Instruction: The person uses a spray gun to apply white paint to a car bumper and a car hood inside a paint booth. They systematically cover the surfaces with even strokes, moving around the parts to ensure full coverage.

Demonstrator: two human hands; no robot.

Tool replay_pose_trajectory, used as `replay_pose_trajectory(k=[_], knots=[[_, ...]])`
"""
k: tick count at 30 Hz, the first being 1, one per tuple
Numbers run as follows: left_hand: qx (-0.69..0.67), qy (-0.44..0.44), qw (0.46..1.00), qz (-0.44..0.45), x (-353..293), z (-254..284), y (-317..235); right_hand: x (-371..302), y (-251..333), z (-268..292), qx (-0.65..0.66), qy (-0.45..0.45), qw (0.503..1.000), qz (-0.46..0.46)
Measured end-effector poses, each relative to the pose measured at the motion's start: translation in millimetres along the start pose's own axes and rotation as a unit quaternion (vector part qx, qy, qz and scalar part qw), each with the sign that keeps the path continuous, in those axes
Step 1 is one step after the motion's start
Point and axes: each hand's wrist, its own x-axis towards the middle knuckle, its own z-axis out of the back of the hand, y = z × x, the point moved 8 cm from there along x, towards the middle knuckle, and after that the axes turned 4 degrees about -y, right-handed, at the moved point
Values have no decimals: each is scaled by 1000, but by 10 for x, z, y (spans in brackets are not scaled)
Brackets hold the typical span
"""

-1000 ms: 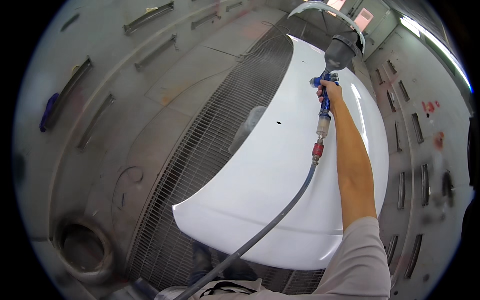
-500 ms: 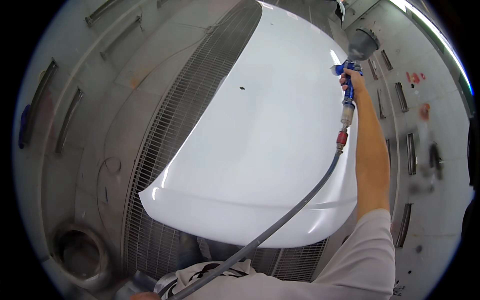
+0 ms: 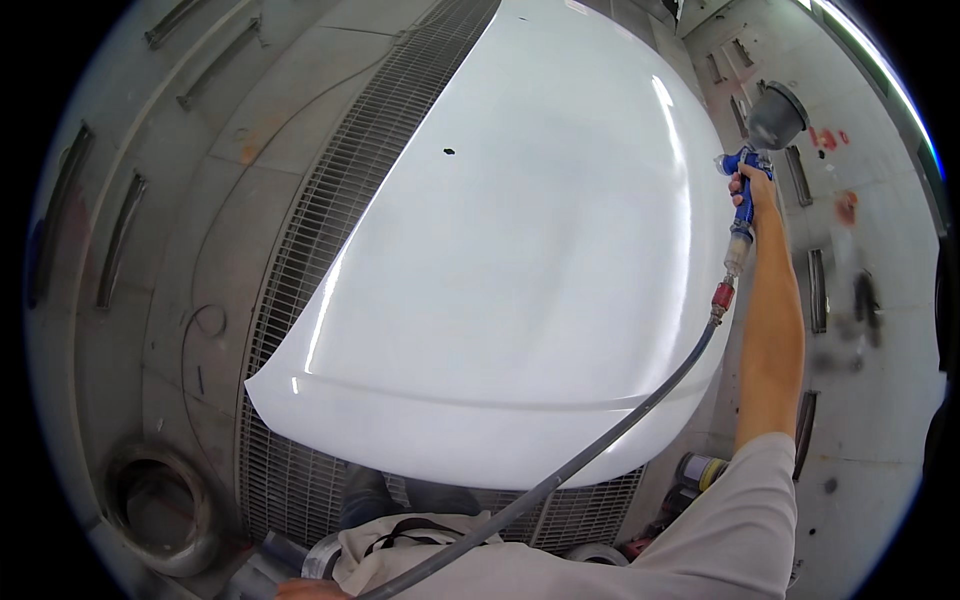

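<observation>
A large white car hood (image 3: pixel 540 250) lies in front of me, its smooth surface glossy with bright reflections and a small dark hole at the left. Past its right edge, my right hand (image 3: pixel 757 188) is closed round the handle of a blue spray gun (image 3: pixel 745 205) with a grey cup (image 3: pixel 778 115) on top. From a red coupling below the handle, a dark air hose (image 3: pixel 560 475) runs down across the hood's near corner to my left hand (image 3: pixel 312 590). That hand looks closed on the hose at the lower edge, where most of its fingers are cut off.
Metal floor grating (image 3: pixel 330 210) runs under the hood. At the lower left stands a round, hollow grey ring-shaped object (image 3: pixel 160 510). Several cans (image 3: pixel 700 470) sit by my right elbow. A thin line (image 3: pixel 205 240) trails over the left floor. Paint-spotted panels (image 3: pixel 870 400) line the right.
My right hand has moved right with the spray gun, from over the hood's right edge to beyond it. The hood sits slightly farther left in view, and cans now show by my elbow.
</observation>
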Motion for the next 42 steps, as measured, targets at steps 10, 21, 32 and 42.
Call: replay_pose_trajectory(k=[10,21,32,42], knots=[[71,-43,996,12,225,73,-84,-218,-2,120,-147,-43,988,1],[66,-240,964,-89,-349,573,-260,-769,221,-1133,-12,126,992,-9],[335,-444,805,-206,-1036,1395,-191,-1517,497,-3025,60,228,972,-4],[-90,-457,876,-126,-1033,1659,-56,-2085,516,-3718,112,326,938,-29]])
